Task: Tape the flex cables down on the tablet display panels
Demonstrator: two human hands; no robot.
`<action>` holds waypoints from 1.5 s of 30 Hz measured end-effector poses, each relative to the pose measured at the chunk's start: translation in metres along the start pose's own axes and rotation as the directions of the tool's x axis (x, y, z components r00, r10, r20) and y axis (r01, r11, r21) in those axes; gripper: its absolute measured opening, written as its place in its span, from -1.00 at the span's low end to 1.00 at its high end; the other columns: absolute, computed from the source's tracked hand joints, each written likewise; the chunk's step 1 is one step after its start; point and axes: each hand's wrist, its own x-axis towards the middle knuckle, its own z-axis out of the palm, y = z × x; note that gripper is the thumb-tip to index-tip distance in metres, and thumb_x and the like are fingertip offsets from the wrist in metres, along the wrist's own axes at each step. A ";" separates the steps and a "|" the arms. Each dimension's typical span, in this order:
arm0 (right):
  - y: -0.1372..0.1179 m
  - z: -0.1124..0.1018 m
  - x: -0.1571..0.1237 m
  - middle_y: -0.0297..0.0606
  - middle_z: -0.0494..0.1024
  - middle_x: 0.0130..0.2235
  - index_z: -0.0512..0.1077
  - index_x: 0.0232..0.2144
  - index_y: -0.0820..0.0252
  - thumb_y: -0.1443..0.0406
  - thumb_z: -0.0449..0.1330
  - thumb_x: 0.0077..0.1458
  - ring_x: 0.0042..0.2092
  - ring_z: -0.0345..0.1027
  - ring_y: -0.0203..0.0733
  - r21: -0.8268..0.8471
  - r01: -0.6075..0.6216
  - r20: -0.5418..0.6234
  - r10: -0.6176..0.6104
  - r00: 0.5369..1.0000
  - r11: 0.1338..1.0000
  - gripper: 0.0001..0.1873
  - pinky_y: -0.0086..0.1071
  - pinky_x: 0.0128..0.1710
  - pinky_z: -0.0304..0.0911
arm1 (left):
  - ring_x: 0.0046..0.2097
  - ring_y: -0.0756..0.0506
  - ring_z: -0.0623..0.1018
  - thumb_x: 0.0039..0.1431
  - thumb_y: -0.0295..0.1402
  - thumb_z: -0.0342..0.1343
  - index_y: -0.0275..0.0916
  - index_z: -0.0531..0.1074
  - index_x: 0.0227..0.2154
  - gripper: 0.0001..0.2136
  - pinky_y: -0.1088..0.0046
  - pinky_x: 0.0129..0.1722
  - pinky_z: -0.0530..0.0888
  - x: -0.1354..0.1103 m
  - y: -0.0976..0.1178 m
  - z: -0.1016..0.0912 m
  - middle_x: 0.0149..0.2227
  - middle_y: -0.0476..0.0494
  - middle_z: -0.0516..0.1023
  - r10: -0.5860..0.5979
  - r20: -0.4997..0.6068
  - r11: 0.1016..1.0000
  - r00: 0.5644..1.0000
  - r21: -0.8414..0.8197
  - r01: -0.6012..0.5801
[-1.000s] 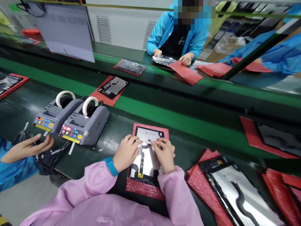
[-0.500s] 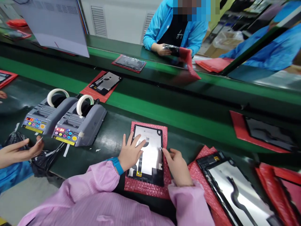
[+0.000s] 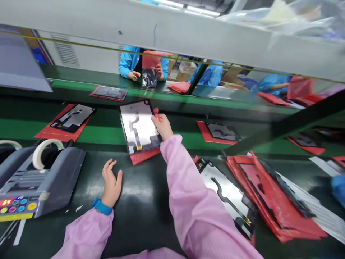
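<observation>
My right hand [image 3: 162,126] is stretched forward and grips the right edge of a tablet back panel [image 3: 137,126] together with the red bubble sheet [image 3: 144,155] under it. Both are lifted and tilted over the near edge of the green conveyor belt [image 3: 107,135]. My left hand [image 3: 111,183] rests on the dark worktable [image 3: 134,212] with its fingers spread and nothing in it. The panel is silvery with a black frame and a black curved strip.
A grey tape dispenser [image 3: 40,180] with a white tape roll stands at the left. Red sheets and more panels [image 3: 229,196] are piled at the right. Other panels on red sheets [image 3: 67,120] lie on the belt. A person in blue [image 3: 129,66] works across the line.
My right hand has picked up the panel with its red sheet from in front of me and carried it forward toward the belt. My left hand let go and lies flat on the table.
</observation>
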 end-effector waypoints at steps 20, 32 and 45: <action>0.186 -0.188 -0.298 0.00 0.50 -0.09 0.44 -0.01 0.20 0.07 -0.01 0.30 -0.10 0.38 0.04 -0.788 0.108 -0.052 -0.240 0.969 0.606 -0.58 -0.06 -0.08 0.32 | -0.25 -0.06 0.49 0.32 -0.28 -0.08 -0.24 0.43 -0.15 -0.77 0.43 -0.22 0.42 -0.041 0.079 0.047 -0.27 -0.13 0.48 0.009 0.684 0.897 0.729 -0.327 0.296; 0.183 -0.196 -0.287 -0.19 0.50 -0.27 0.47 -0.19 0.16 0.17 0.06 0.27 -0.24 0.44 -0.11 -0.531 0.109 0.057 -0.094 0.994 0.840 -0.75 -0.22 -0.20 0.40 | -0.32 -0.02 0.55 0.02 0.04 0.25 -0.30 0.37 -0.26 -0.53 0.49 -0.39 0.46 -0.077 0.162 0.112 -0.27 -0.13 0.49 0.061 0.962 0.490 0.266 -0.261 0.832; 0.090 -0.237 -0.316 -0.21 0.58 -0.26 0.49 -0.13 0.10 0.31 0.04 0.29 -0.26 0.45 -0.18 -0.591 0.530 0.124 -0.581 0.805 0.608 -0.77 -0.32 -0.22 0.35 | 0.00 -0.36 0.59 0.06 0.39 -0.22 -0.39 0.38 0.03 -0.11 0.08 -0.03 0.46 -0.062 0.177 0.116 0.04 -0.55 0.52 0.270 0.951 0.092 -0.149 0.128 0.987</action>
